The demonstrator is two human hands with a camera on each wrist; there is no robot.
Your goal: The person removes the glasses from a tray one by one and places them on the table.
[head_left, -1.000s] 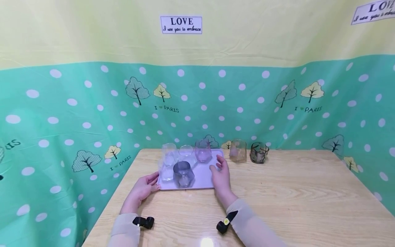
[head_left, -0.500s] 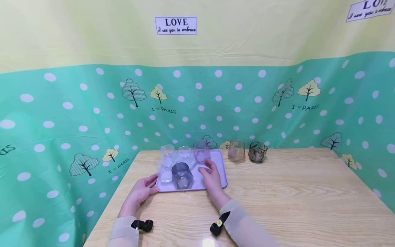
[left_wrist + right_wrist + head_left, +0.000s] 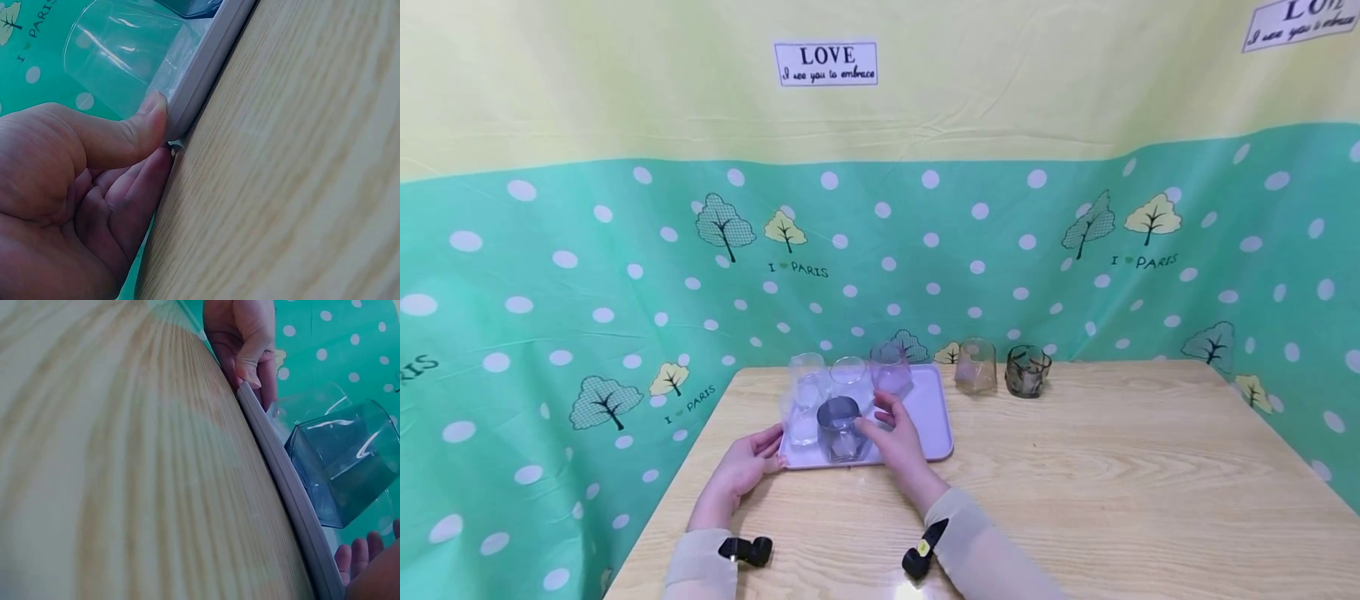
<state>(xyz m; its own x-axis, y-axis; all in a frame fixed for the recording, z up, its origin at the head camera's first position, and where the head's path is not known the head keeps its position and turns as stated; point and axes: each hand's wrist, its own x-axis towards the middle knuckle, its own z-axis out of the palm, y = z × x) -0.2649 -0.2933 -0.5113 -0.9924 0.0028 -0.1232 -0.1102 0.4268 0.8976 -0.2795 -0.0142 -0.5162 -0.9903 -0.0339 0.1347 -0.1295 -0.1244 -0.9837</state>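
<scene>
A pale lilac tray (image 3: 934,417) sits on the wooden table with several drinking glasses on it. My left hand (image 3: 741,468) pinches its near left corner; in the left wrist view the thumb (image 3: 153,112) presses on the rim and the fingers go to the underside. Over the tray, my right hand (image 3: 901,442) is beside the smoky blue-grey glass (image 3: 837,433), thumb and fingers spread at its right side. The right wrist view shows those fingers below the blue-grey glass (image 3: 340,469), apart from it. Clear glasses (image 3: 805,427) stand at the tray's left, a pinkish glass (image 3: 890,371) at the back.
An amber-tinted glass (image 3: 976,367) and a dark patterned glass (image 3: 1027,372) stand on the table (image 3: 1112,458) right of the tray, near the back edge. A green dotted curtain (image 3: 985,275) hangs behind and along the left side.
My right hand has moved left from the tray's right side, across it, to the blue-grey glass. The left hand keeps its hold on the tray corner; the glasses stand as before.
</scene>
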